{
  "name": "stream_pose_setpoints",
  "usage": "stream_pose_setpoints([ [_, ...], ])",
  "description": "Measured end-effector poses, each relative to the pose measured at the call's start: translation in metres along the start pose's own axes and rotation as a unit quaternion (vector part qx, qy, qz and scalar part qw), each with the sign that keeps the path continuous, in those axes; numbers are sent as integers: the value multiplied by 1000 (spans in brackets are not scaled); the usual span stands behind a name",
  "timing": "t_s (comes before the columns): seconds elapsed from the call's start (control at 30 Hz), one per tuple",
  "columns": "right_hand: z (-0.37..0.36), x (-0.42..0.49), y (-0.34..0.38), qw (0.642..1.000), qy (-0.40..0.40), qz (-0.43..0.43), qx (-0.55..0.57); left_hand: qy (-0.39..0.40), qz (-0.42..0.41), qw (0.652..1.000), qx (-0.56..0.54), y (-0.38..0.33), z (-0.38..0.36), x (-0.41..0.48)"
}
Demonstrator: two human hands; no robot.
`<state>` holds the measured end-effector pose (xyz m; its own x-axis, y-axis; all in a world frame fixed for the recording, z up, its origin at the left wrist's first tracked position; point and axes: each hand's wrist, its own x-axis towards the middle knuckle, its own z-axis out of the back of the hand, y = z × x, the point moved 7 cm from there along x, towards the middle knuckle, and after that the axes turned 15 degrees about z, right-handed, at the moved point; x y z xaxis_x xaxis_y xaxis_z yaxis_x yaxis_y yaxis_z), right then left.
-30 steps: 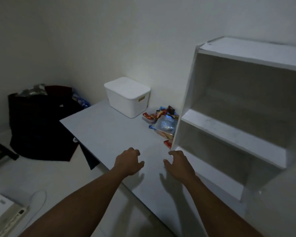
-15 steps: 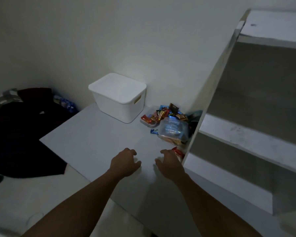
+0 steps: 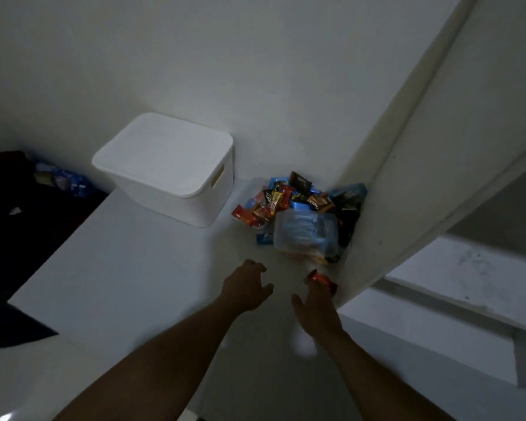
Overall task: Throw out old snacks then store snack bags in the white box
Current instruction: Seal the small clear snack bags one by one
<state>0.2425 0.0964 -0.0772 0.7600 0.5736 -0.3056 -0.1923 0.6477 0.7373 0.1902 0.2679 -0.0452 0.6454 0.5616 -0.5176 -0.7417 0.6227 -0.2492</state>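
Both hands reach over the worktop (image 3: 128, 268) toward the snacks (image 3: 298, 214) heaped beside the lidded white box (image 3: 167, 168); left hand (image 3: 245, 288) empty and spread, right hand (image 3: 315, 308) loose, nearing a red packet (image 3: 321, 279).

We see a dim, grey-tinted room with soft, flat light and no source in view. Shadows are faint; the dark cloth (image 3: 19, 226) at left sinks to near black with no detail. The wide lens bends the shelf unit's edge (image 3: 413, 165) into a curve at right. Both forearms smear toward the bottom edge, and the wrappers (image 3: 289, 199) beyond the 2 hands look soft and grainy.
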Motion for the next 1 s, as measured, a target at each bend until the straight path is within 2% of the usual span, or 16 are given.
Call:
stream_pose_setpoints([
  [0.03,-1,2,-2,999,-23,-17,31,13,-20,1000,-1,-7,-4,9],
  [0.1,1,2,-9,985,-116,-52,113,45,-66,997,-6,-27,-13,19],
  [0.2,2,5,-21,941,-241,-143,190,83,-158,984,-20,-61,-18,27],
  [0.3,3,10,-27,901,-307,-194,238,96,-252,962,-49,-95,-15,34],
  [0.4,1,17,-32,842,-378,-231,308,111,-304,945,-41,-124,-10,47],
  [0.5,-2,20,-31,765,-451,-256,382,169,-318,932,-47,-147,-8,54],
  [0.53,1,20,-27,755,-474,-257,372,191,-315,928,-46,-153,-11,57],
  [0.63,21,23,-7,764,-525,-234,294,250,-263,929,-75,-164,-21,69],
  [0.8,38,36,5,792,-529,-201,229,357,-127,901,-211,-169,-21,73],
  [0.9,40,41,8,820,-504,-192,194,376,-112,891,-228,-172,-13,72],
  [1.0,49,38,22,827,-514,-154,164,374,-108,889,-242,-169,-1,73],
])
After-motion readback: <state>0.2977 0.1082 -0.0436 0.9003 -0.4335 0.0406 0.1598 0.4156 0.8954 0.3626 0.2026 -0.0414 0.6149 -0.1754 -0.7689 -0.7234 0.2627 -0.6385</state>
